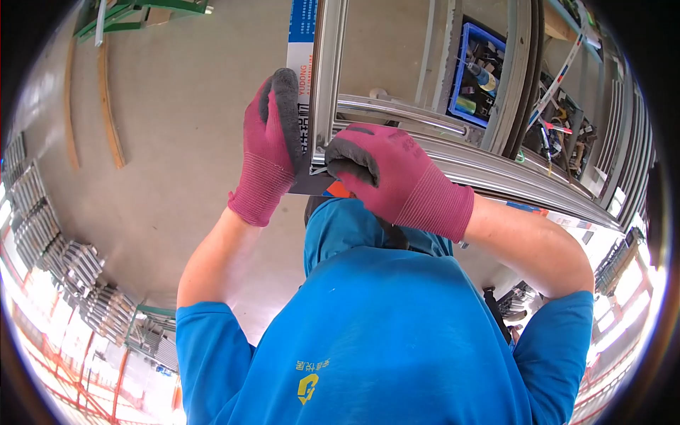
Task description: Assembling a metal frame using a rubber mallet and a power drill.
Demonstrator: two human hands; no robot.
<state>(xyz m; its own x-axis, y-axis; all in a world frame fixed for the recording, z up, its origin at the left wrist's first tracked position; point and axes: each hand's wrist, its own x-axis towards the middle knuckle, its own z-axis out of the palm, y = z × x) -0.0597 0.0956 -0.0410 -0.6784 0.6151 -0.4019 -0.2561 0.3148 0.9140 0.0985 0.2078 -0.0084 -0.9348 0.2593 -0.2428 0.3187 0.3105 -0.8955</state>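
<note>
Metal frame (327, 78), silver, its near corner on a printed board (302, 53) before the wearer. Left gloved hand (273, 131): fingers nearly straight alongside, grip unclear. Right gloved hand (379, 166): fingers curled at that corner, contents hidden.

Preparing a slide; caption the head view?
Gloved left hand beside a metal frame, gloved right hand at its corner.

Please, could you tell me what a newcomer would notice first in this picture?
Probably the bright blue shirt, filling the lower middle. Above it, the left hand, gloved in maroon and black, is at the left side of a silver metal frame; the similarly gloved right hand is by its near corner. Upper right, a blue crate holds mixed items.
</note>
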